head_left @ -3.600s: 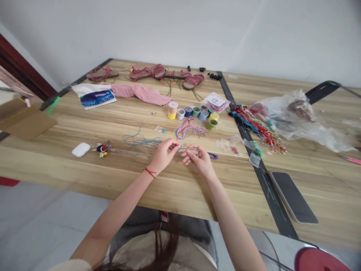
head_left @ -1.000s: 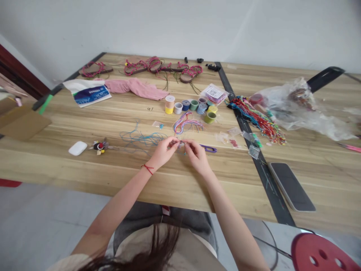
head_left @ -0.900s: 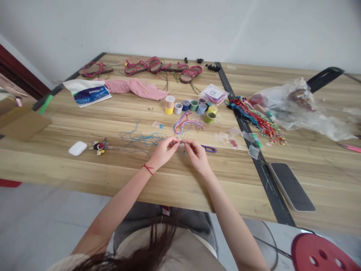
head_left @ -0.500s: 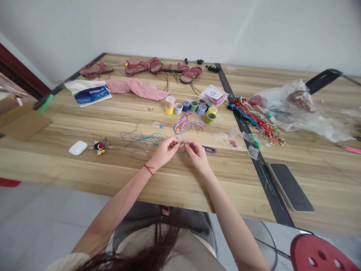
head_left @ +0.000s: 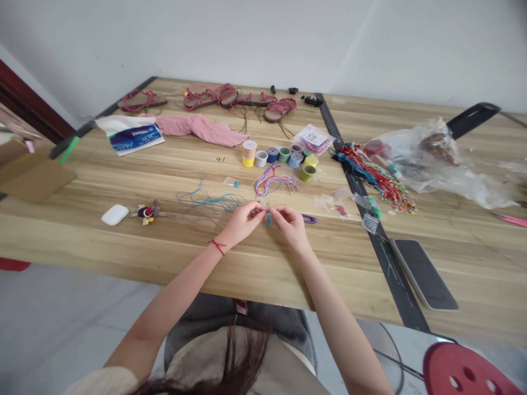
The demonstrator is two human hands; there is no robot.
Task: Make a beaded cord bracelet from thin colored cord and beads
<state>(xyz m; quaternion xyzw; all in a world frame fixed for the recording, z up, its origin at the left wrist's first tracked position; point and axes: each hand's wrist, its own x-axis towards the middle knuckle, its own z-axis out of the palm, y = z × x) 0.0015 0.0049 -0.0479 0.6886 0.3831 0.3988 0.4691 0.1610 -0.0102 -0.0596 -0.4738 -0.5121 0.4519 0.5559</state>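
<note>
My left hand (head_left: 246, 219) and my right hand (head_left: 290, 226) meet just above the table, each in a pinch with fingertips nearly touching. Between them they grip a thin cord, mostly hidden by the fingers. A small blue beaded end (head_left: 269, 219) hangs below the fingertips. Left of my left hand lie loose blue cords (head_left: 208, 202). A purple tool with a looped end (head_left: 308, 219) shows partly behind my right hand. Pink, white and purple threads (head_left: 269, 181) lie beyond the hands, and a small bag with blue beads (head_left: 236, 184) is near them.
Thread spools (head_left: 272, 154) stand behind the threads. To the right are bundled colourful cords (head_left: 379, 175), a plastic bag (head_left: 428, 159) and a phone (head_left: 424, 273). A white case (head_left: 115, 215) and a small doll charm (head_left: 147, 213) lie left. Corded sandals (head_left: 201, 99) line the back.
The blue beaded end now hangs more plainly below my fingertips. Both hands stay in nearly the same place, still pinching, with the fingers shifted slightly.
</note>
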